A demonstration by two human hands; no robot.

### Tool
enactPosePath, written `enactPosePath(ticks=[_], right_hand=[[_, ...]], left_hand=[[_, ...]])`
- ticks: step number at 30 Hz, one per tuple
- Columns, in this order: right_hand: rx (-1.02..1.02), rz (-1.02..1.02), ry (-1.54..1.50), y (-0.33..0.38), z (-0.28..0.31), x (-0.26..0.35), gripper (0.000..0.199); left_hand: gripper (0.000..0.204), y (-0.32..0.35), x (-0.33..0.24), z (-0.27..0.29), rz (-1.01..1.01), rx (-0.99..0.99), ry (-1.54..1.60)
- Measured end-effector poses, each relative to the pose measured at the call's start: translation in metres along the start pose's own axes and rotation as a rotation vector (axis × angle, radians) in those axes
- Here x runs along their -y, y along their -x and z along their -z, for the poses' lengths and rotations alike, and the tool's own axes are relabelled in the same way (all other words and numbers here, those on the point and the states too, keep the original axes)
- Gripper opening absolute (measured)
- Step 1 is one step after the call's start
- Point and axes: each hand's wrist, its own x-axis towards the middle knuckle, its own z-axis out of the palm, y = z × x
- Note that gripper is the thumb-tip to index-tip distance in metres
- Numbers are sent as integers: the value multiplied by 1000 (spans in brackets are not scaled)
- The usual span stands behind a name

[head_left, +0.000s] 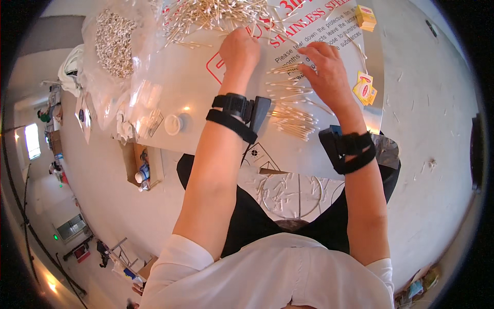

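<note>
My left hand (240, 50) is curled at the near edge of a large loose pile of cotton swabs (218, 15). Its fingers are bent under and mostly hidden, so whatever is in them does not show. To the right, my right hand (328, 69) is open, thumb and fingers apart, just above a few cotton swabs (286, 68) on the printed sheet (226, 87). Nearer to me lie small rows of swabs (289, 90) and a thicker bundle (296, 121), roughly side by side. Both wrists wear black straps with a device.
A clear plastic bag (116, 46) full of swabs stands at the left, near a small white round cup (173, 124). Yellow small boxes (366, 18) and yellow cards (365, 88) lie along the right edge. Below the table are an open cardboard box (135, 164) and scattered swabs (280, 193).
</note>
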Motion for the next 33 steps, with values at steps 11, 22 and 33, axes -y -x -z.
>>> enactPosePath(ticks=[11,22,33], right_hand=[[306,-64,-64,46,10,28,14],[-116,-194,227,28,15,7,34],[53,-273,218,1,-5,-34,7]], left_hand=[[19,30,3,12,-473,270,197],[33,21,-13,-9,-793,44,97],[13,75,-15,12,-593,235,93]])
